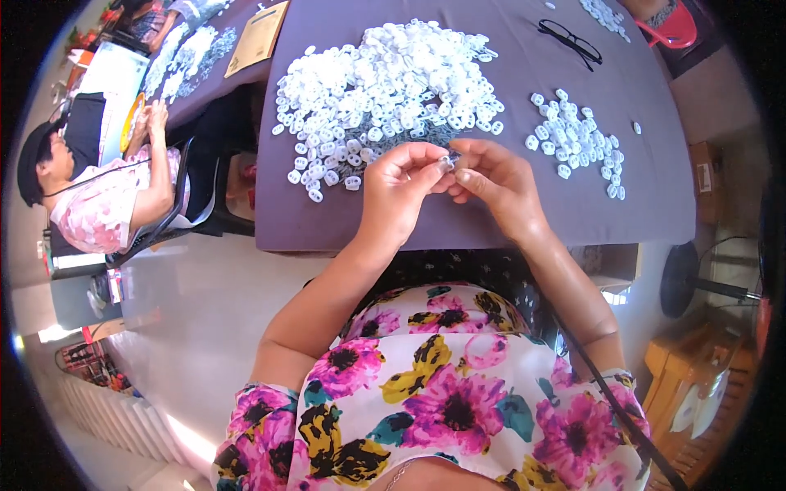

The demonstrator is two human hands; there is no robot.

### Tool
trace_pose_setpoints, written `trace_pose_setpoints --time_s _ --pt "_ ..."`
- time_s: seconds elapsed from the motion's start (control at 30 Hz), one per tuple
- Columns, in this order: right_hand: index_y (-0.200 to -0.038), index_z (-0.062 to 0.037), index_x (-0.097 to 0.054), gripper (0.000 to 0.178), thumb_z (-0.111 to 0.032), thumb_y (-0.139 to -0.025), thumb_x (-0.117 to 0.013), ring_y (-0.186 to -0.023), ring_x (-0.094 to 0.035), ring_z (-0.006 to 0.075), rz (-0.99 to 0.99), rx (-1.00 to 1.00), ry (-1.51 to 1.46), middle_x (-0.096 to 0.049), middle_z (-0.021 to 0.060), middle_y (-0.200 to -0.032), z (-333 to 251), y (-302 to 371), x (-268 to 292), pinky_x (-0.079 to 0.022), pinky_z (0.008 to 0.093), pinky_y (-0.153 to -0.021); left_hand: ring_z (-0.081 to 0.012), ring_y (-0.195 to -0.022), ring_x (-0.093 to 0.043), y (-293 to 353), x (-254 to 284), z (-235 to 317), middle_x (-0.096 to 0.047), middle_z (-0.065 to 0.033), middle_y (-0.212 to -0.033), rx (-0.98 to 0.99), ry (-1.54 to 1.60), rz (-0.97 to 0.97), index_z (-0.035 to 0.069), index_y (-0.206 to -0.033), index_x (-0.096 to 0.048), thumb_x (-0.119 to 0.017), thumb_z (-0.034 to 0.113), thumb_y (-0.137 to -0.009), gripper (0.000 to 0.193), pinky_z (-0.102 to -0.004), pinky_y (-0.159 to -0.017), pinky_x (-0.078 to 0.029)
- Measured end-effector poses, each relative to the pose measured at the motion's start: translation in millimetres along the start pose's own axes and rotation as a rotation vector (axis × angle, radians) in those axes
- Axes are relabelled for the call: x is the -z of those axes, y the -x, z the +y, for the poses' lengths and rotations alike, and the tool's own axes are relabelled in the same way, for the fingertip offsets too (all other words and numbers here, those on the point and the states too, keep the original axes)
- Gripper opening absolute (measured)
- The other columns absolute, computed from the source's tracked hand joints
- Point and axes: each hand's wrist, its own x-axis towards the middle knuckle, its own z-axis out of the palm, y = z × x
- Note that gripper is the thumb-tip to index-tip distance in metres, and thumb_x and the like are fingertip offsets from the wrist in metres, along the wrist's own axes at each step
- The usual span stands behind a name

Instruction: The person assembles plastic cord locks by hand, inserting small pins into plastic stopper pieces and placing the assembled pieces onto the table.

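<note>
My left hand (pixel 403 186) and my right hand (pixel 501 182) meet above the near edge of the table, both closed in a pinch. Between the fingertips sits a small white and greyish piece (pixel 448 161), mostly covered by the fingers, so its kind cannot be made out. Just beyond my hands lies a large heap of small white oval plastic pieces (pixel 385 78) with dark marks or holes. Small grey pieces (pixel 409 133) lie along the near side of that heap, partly behind my left hand. To the right of my right hand is a smaller pile of white oval pieces (pixel 571 131).
A dark cloth covers the table (pixel 327 222). Black eyeglasses (pixel 571 43) lie at the far right, near another small white pile (pixel 604 18). A tan envelope (pixel 257 38) lies at the far left. A seated person (pixel 115 192) works at the left; a black fan (pixel 679 280) stands right.
</note>
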Motion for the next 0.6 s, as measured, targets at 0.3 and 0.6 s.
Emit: trace_pose_setpoints --time_s 0.3,0.6 --pt "-0.097 0.0004 -0.06 0.012 -0.003 -0.088 -0.065 -0.079 -0.06 0.0086 0.112 0.123 0.069 -0.063 0.0033 -0.087 16 0 -7 -0.05 0.0225 -0.071 -0.0174 -0.084 -0.065 9 -3 -2 -0.065 -0.0079 -0.092 0.084 0.155 0.048 0.002 -0.097 -0.06 -0.061 0.004 -0.089 0.009 -0.0322 -0.074 -0.057" --pt "-0.094 0.0001 -0.061 0.005 0.0 -0.088 -0.061 -0.079 -0.062 0.0094 0.101 0.192 0.094 -0.066 0.005 -0.089 3 -1 2 -0.051 0.0224 -0.068 -0.0141 -0.079 -0.066 17 7 2 -0.067 -0.0055 -0.092 0.018 -0.194 -0.075 0.003 -0.1 -0.061 -0.062 0.009 -0.089 0.012 -0.0259 -0.071 -0.053"
